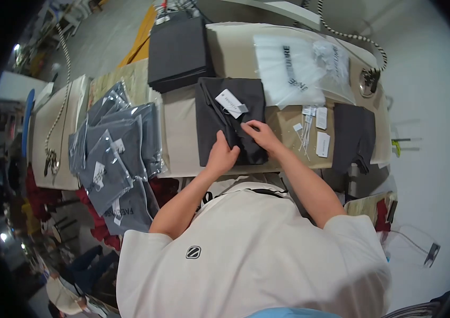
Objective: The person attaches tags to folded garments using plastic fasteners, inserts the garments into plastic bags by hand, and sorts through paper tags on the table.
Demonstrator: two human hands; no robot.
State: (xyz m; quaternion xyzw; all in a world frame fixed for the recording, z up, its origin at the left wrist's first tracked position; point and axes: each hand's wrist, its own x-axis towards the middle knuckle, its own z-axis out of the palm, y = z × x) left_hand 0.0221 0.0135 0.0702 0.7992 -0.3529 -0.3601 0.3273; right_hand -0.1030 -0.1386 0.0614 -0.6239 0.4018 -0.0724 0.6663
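Note:
A folded dark grey garment (210, 116) lies on the table in front of me, a white hang tag (228, 102) on its upper part. My left hand (223, 153) grips the cloth at the lower middle, thumb and fingers at a fold. My right hand (263, 137) pinches the fabric near the garment's right side, fingers bent; the fingertips partly merge with the dark cloth. Below the tag, a fold of cloth runs between the two hands.
A stack of dark folded garments (177, 53) stands behind. Bagged garments (116, 159) pile up at left. Clear printed plastic bags (288, 71) lie at back right, above loose tags (322, 144) with strings. Another dark folded garment (353, 132) lies at the right edge.

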